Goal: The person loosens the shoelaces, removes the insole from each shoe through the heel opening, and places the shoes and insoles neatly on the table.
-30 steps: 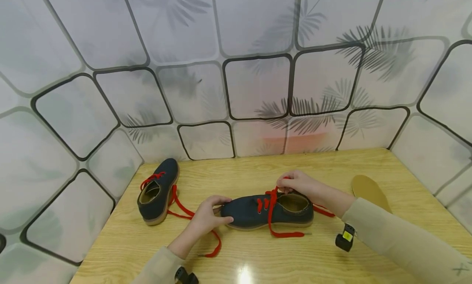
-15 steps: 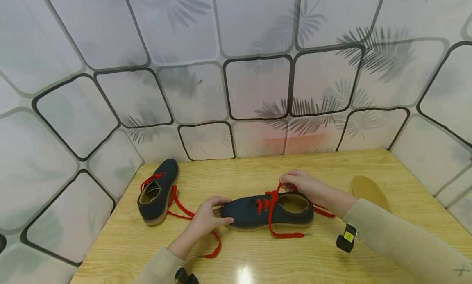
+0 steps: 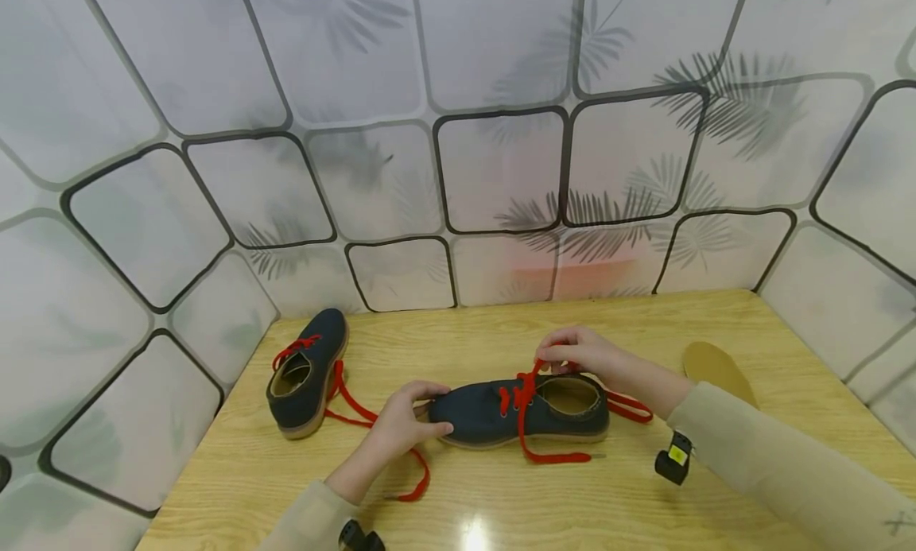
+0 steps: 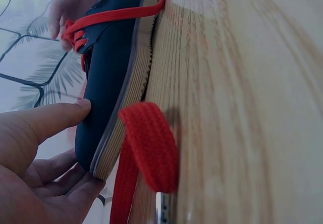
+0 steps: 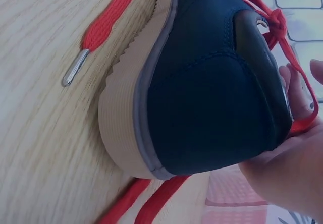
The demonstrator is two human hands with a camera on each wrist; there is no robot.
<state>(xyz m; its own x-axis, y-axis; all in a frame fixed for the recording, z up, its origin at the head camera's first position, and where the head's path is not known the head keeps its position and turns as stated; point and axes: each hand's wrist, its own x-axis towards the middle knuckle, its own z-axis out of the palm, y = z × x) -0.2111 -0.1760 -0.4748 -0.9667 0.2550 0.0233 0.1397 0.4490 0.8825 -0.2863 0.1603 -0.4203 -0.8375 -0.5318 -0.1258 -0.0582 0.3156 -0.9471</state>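
Both hands were engaged: the left hand [image 3: 397, 421] grasped the toe of the near shoe [image 3: 468, 412], and the right hand [image 3: 585, 355] pinched a strand of the red lace [image 3: 525, 392]. The wooden table [image 3: 572, 507] supported the near shoe, which stood upright on its sole, toe toward the left hand, heel to the right. The second shoe [image 3: 327, 328] stood well apart at the left; a tan insole-shaped piece [image 3: 718, 372] lay at the right.

For good results, the toe was best held firmly against sliding, the strand drawn evenly, and the knot-like crossing [image 5: 277, 23] watched for slippage. The loose end [image 3: 558, 458] on the near side, with its metal tip [image 5: 75, 67], was best kept clear of the fingers.

Pose: the left forearm angled in from the near side, thumb and fingers bracketing the toe. The right forearm reached in from the right, past the heel; its fingertips met beside the shoe's opening.
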